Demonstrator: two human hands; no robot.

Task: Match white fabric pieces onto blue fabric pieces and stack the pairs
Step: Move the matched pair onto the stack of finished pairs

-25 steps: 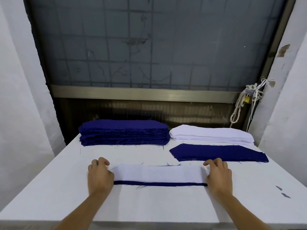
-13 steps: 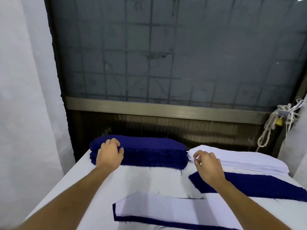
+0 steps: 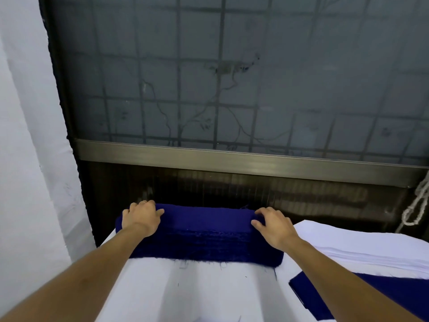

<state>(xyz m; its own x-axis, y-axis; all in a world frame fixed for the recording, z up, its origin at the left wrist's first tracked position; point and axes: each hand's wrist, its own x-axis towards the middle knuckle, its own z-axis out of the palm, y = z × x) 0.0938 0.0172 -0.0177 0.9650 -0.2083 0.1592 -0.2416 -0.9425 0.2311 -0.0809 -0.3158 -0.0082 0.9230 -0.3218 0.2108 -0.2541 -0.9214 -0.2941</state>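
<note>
Hands both out on the stack of blue fabric pieces [image 3: 204,238], which sits along the far edge of the table [image 3: 185,291], toward its far left corner.

Left hand [image 3: 141,219]: on the stack's left end, fingers curled over its far edge, thumb lying along the top. We note a ring [image 3: 143,201] on one finger.

Right hand [image 3: 275,227]: on the stack's right end, fingers bent, fingertips and thumb touching the top layer. We cannot tell whether it has a layer pinched.

Stack of white fabric pieces [image 3: 362,242]: just beside the blue stack on its right, also along the far edge and running out of view.

Single blue piece [image 3: 394,291]: flat on the table toward the right edge, nearer to us than the white stack, partly hidden by the right forearm.

Loose blue threads lie along the blue stack's near edge. Behind the table we see a gridded window [image 3: 232,89], and a knotted rope [image 3: 415,205] hangs at far right.
</note>
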